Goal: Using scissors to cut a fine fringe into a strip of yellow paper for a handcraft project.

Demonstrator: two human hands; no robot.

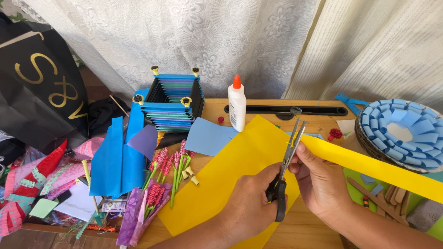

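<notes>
A wooden table [318, 123] carried a large yellow paper sheet [230, 180], partly cut into a long yellow strip [378, 168]. The right hand [320, 184] pinched the strip near the cut, fingers clamped together on it. The left hand [249, 207] gripped the black-handled scissors [284, 170], fingers closed through the handles, blades apart over the paper. A white glue bottle [237, 105] stood behind.
</notes>
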